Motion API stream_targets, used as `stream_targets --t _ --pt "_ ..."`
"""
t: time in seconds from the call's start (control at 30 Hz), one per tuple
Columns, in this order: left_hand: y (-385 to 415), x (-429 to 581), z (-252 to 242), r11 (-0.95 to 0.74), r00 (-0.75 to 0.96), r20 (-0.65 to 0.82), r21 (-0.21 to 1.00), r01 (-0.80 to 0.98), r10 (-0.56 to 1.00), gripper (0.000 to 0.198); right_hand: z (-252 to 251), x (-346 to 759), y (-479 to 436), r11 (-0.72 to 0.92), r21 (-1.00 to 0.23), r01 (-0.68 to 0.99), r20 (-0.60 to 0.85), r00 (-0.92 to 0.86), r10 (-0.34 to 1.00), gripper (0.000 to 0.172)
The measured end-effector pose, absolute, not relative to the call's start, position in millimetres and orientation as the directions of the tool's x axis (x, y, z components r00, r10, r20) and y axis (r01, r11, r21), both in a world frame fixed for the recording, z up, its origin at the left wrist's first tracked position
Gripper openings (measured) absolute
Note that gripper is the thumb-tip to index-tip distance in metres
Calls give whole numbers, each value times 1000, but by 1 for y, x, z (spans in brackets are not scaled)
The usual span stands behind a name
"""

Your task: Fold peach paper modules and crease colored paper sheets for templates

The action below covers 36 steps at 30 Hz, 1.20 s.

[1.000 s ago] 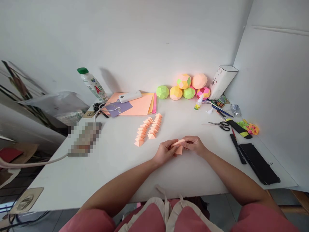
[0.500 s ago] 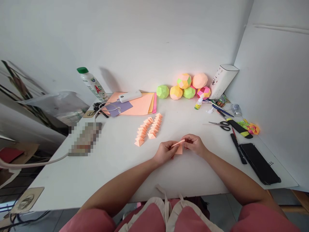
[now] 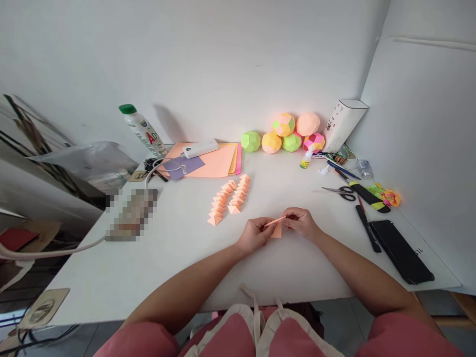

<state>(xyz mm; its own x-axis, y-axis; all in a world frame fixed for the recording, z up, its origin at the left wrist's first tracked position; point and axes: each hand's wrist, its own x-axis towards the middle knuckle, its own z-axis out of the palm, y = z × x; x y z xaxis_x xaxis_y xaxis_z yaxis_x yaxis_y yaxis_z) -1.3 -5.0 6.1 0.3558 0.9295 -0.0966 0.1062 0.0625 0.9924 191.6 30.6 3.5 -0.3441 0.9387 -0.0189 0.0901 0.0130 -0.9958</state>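
A small peach piece of folded paper (image 3: pixel 276 231) is held between my two hands, just above the white table. My left hand (image 3: pixel 256 235) pinches its left end, fingers closed. At the other end, the thumb and fingers of my right hand (image 3: pixel 299 221) grip the folded upper edge. A square flap hangs below that edge. Beyond my left hand stand two rows of folded peach paper pieces, a left row (image 3: pixel 218 202) and a right row (image 3: pixel 239 194). Parts of the paper are hidden behind my fingers.
Several faceted paper balls (image 3: pixel 283 125) are stacked by the wall, near a glue bottle (image 3: pixel 306 159). To the right lie scissors (image 3: pixel 344 193), a utility knife (image 3: pixel 368 196) and a black phone (image 3: pixel 401 252). Coloured paper sheets (image 3: pixel 215 164) with a white power bank (image 3: pixel 201 148) lie at the back left.
My hands stay nearly in place, both still pinching the folded paper. The paper's upper edge looks slightly flatter and thinner now. Nothing else on the table has moved.
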Motion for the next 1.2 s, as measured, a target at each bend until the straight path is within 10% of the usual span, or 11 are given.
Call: stream_targets --t 0.83,1.2 --pt "-3 -1 5 136 339 -154 988 78 928 39 0 190 25 252 -958 140 173 -420 891 25" --pt "-2 -1 6 141 301 -138 990 11 944 50 -1 191 24 88 -992 89 47 -389 920 24"
